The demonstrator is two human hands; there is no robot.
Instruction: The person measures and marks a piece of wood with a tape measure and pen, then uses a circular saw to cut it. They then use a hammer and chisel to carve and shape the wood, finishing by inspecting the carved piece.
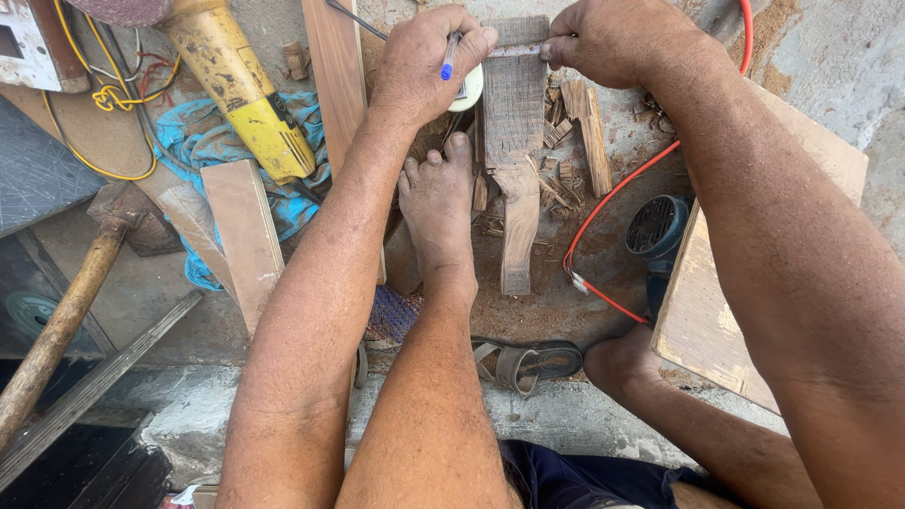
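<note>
Both forearms stretch straight away from the camera over a dusty concrete floor (603,415), the right one running in from the near right corner, the left one from the near middle. Beyond them, at the far middle, lies the long grey-brown shaped wooden piece (515,141), wide at its far end and narrowing to a leg-like near end. A bare foot (436,212) rests just left of it, toes beside its wide part. At far left lies a yellow angle grinder (240,90) on a blue cloth (203,137), with a pale plywood board (243,236) nearer. The right hand (608,38) is curled, fingertips pinching a thin metal ruler strip (514,49) laid across the piece's far end. The left hand (424,61) is closed around a blue-capped pen (449,58), its fingers touching the strip's left end. Small wood offcuts (566,141) lie scattered just right of the piece.
</note>
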